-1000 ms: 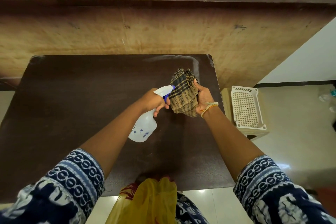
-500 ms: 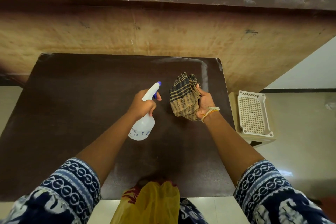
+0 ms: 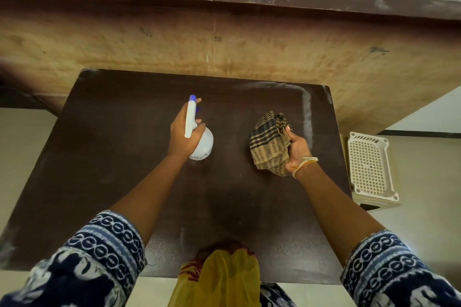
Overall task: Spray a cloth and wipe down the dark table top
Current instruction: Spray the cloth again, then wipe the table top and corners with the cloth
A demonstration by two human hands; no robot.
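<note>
Your left hand has swung the spray bottle away from the cloth; nozzle now points at the far edge, base at or just above the dark table top, contact unclear. Fingers remain wrapped round its neck. Your right hand grips the bunched cloth right of it, well apart. Judgement: spraying done; set bottle down, begin wiping.
</note>
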